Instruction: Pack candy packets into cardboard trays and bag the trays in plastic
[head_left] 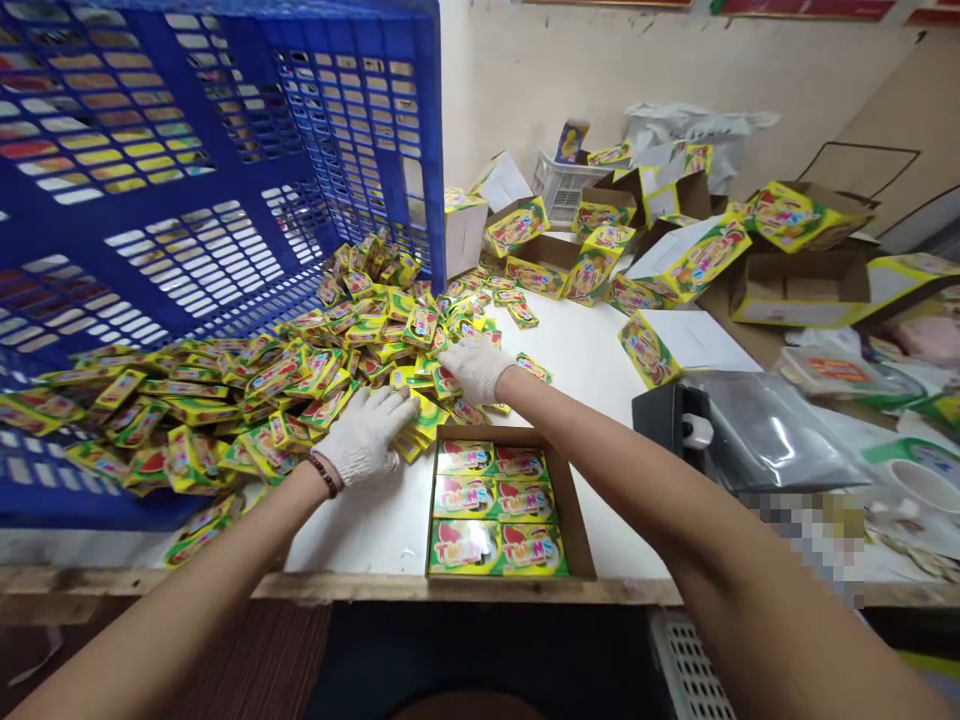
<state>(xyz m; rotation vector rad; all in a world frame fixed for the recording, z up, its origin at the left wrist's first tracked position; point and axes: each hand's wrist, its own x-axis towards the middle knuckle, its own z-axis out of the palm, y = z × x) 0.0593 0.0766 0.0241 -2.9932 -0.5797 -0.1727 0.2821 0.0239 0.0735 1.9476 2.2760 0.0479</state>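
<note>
My left hand (pixel 369 437), in a white knit glove, lies over the front of a heap of small yellow-green candy boxes (pixel 300 370). Its fingers are stretched out and touch boxes at the heap's edge. My right hand (pixel 478 368), gloved too, reaches into the heap's right side. Its fingertips are among the boxes, and I cannot make out whether they grip one. Just in front of my hands stands an open cardboard carton (pixel 574 530) at the table's front edge. Inside it, candy boxes (pixel 465 495) printed "TWINS" lie face up in two columns.
A large blue plastic crate (pixel 431 150) lies tipped on its side at left, boxes spilling out onto the white table (pixel 577 350). Folded-open display cartons (pixel 697 255) crowd the back right. A black tape dispenser (pixel 664 425) and clear plastic bags (pixel 772 430) sit right of my forearm.
</note>
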